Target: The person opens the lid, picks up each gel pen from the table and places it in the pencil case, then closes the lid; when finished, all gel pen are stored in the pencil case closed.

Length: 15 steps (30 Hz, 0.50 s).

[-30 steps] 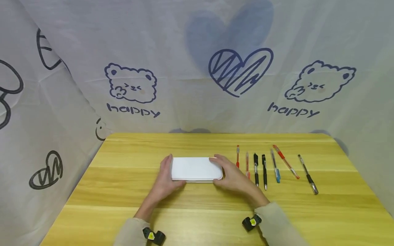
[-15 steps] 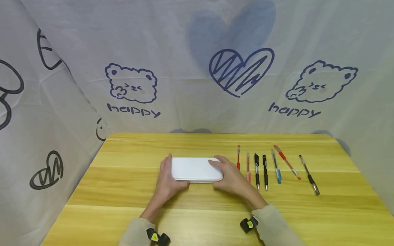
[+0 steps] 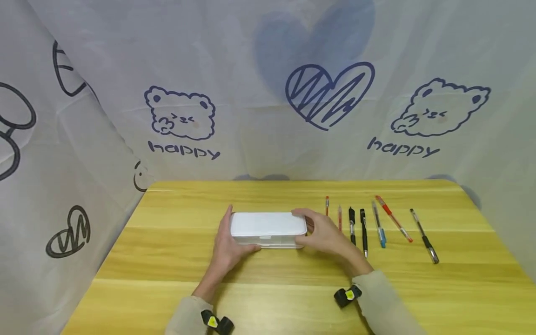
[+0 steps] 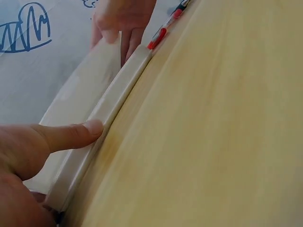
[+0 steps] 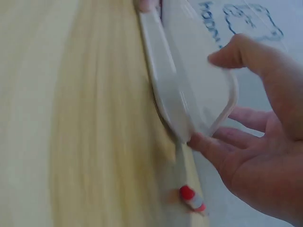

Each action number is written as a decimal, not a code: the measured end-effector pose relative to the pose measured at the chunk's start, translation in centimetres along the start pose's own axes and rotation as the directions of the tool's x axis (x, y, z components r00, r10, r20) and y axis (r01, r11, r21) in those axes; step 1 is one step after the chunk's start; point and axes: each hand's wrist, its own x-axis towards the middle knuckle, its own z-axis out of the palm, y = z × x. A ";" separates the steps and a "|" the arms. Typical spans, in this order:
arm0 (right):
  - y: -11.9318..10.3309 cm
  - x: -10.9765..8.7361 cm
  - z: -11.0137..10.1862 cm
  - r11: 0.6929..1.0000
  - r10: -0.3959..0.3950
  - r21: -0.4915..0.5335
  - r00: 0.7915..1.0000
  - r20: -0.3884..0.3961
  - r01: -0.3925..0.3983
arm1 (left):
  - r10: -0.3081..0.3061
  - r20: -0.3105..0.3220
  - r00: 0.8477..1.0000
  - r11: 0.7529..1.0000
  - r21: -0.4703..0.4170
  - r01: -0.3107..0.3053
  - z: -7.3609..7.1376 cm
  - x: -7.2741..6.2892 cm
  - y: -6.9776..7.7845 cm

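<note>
A white pencil case [image 3: 268, 224] lies lengthwise near the middle of the table. Its lid [image 5: 203, 71] is tilted up, with a gap showing along the front above the base [image 4: 116, 94]. My left hand [image 3: 227, 246] grips the left end of the case, thumb [image 4: 75, 137] along the front wall of the base. At the other end, my right hand [image 3: 328, 235] holds the lid's right end, fingers spread around the corner in the right wrist view. The inside of the case is mostly hidden under the lid.
Several pens lie spread to the right of the case, among them a black pen [image 3: 364, 232], a blue-tipped pen [image 3: 378, 224], a red pen [image 3: 393, 218] and a far-right black-grip pen [image 3: 425, 236]. The wooden table [image 3: 167, 260] meets a printed cloth [image 3: 251, 139] behind.
The lid has come up from the base and a gap has opened at the front. My right hand has risen slightly with it; my left hand stays at the left end.
</note>
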 end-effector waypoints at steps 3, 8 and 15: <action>0.5 0.0 -0.5 0.985 0.040 0.164 0.999 0.018 -0.043 | -0.021 0.043 0.999 0.999 -0.031 0.022 -0.6 0.2 0.0; 1.1 0.1 -0.6 0.952 0.128 0.284 0.992 -0.021 -0.117 | -0.052 0.135 0.990 0.985 -0.158 0.073 -1.8 0.4 -0.4; 1.2 0.1 -1.0 0.982 0.127 0.154 0.988 -0.090 -0.112 | -0.049 0.162 0.986 0.982 -0.175 0.077 -2.2 1.0 -0.8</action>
